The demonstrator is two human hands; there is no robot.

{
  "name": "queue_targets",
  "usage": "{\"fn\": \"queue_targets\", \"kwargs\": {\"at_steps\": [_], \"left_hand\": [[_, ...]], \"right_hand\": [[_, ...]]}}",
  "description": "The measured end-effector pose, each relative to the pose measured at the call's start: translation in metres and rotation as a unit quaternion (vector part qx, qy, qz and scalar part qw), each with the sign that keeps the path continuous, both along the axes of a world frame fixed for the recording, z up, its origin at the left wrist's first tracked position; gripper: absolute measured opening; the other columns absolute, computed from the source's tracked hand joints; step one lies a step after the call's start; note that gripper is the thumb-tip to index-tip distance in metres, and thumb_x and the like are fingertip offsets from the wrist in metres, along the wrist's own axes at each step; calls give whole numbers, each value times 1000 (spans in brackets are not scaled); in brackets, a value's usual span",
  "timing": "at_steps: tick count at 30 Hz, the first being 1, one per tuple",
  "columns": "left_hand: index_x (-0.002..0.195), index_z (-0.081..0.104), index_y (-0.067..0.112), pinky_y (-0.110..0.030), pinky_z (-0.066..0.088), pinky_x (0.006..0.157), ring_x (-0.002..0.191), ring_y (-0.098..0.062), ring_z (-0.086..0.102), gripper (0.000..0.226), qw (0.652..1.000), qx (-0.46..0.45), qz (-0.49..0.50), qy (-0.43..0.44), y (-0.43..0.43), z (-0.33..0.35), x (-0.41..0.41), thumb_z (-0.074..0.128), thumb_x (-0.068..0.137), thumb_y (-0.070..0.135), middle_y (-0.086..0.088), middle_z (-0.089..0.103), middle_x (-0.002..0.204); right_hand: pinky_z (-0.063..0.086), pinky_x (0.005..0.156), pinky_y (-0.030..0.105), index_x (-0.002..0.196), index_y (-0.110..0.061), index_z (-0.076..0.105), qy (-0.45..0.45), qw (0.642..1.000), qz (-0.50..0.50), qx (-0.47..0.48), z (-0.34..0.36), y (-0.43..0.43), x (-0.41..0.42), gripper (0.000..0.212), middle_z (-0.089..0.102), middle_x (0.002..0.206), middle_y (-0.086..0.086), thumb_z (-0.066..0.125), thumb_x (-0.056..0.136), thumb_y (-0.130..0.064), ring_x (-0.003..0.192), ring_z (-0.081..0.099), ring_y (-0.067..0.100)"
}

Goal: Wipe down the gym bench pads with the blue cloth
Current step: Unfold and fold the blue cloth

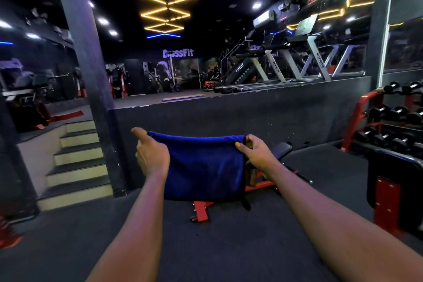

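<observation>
Blue cloth (202, 165), held spread and hanging: left hand (151, 159) and right hand (257, 154) each pinch an upper corner, fingers curled, above the gym bench (280, 150).

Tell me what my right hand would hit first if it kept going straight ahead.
Probably the black bench pad just beyond it, or the dark platform wall if it passes above. Your right hand pinches the blue cloth corner; depth is unclear.

Left hand (152, 158) and right hand (257, 155) pinch the blue cloth (203, 167) spread before the bench (280, 151)
</observation>
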State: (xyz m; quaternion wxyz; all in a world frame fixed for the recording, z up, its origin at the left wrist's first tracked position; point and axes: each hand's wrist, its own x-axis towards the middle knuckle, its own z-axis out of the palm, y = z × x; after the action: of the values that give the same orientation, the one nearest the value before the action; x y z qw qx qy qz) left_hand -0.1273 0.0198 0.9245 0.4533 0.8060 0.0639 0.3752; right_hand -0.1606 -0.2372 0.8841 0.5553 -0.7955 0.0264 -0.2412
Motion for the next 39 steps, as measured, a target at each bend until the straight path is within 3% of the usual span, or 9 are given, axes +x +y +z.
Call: {"fn": "queue_targets", "kwargs": {"at_steps": [3, 6, 14, 17, 20, 24, 30, 33, 39], "left_hand": [[103, 46, 16, -40, 40, 74, 84, -37, 56, 32, 995, 43, -86, 31, -4, -4, 4, 34, 82, -6, -17, 61, 95], [80, 62, 18, -32, 42, 72, 86, -32, 59, 31, 982, 64, -149, 99, -10, -7, 8, 40, 77, -3, -8, 64, 89], [108, 71, 18, -16, 39, 91, 109, -18, 61, 38, 937, 145, -293, 125, -27, -17, 12, 48, 86, -3, -3, 70, 115], [119, 67, 21, -23, 43, 100, 112, -18, 61, 39, 908, 178, -350, 142, -40, -17, 10, 50, 90, 0, -2, 67, 122], [126, 58, 26, -48, 57, 86, 98, -31, 66, 41, 894, 136, -392, 167, -50, -17, 6, 45, 94, 3, -10, 65, 118], [137, 43, 27, -53, 60, 67, 87, -33, 67, 43, 890, 111, -395, 200, -52, -12, 2, 39, 99, 7, -16, 58, 113], [115, 44, 20, -63, 56, 69, 89, -40, 68, 22, 876, 101, -407, 236, -50, -9, -2, 35, 97, 9, -23, 57, 108], [109, 49, 16, -56, 59, 67, 92, -36, 69, 12, 880, 105, -404, 227, -50, -8, -3, 42, 100, 12, -19, 60, 106], [101, 51, 14, -49, 61, 60, 85, -27, 70, 4, 897, 116, -378, 200, -48, -2, -1, 51, 100, 18, -17, 60, 106]], "right_hand": [[51, 53, 33, 93, -5, 57, 7, 999, -17, -27, 6, 6, 1, 33, 60, 82, 5, 72, 88, -35, 73, 58, 16], [48, 44, 25, 86, -10, 55, 47, 998, -20, -39, 10, 12, 4, 32, 61, 84, 5, 75, 85, -35, 71, 58, 16], [58, 48, 35, 81, -13, 52, 86, 991, -89, -55, 11, 22, 4, 31, 64, 89, 12, 71, 86, -37, 65, 61, 19], [55, 44, 33, 87, -6, 57, 73, 993, -55, -70, 8, 33, 6, 33, 66, 86, 13, 74, 85, -35, 62, 65, 20], [55, 44, 34, 93, 1, 59, 47, 997, -19, -51, 6, 43, 5, 32, 70, 86, 18, 75, 87, -26, 57, 68, 22], [58, 48, 37, 94, 1, 62, 21, 998, -8, -53, 7, 45, 2, 24, 71, 84, 18, 74, 88, -20, 65, 72, 25], [56, 52, 28, 85, -11, 65, -10, 992, -9, -126, 8, 46, 4, 15, 70, 75, 6, 76, 85, -21, 63, 67, 12], [43, 54, 10, 81, -19, 64, -32, 983, -17, -179, 11, 47, 4, 15, 67, 72, -3, 77, 84, -26, 68, 62, 9], [42, 44, 9, 94, -5, 69, 12, 991, 47, -127, 19, 50, 1, 9, 67, 74, 2, 67, 93, -14, 49, 59, -8]]}}
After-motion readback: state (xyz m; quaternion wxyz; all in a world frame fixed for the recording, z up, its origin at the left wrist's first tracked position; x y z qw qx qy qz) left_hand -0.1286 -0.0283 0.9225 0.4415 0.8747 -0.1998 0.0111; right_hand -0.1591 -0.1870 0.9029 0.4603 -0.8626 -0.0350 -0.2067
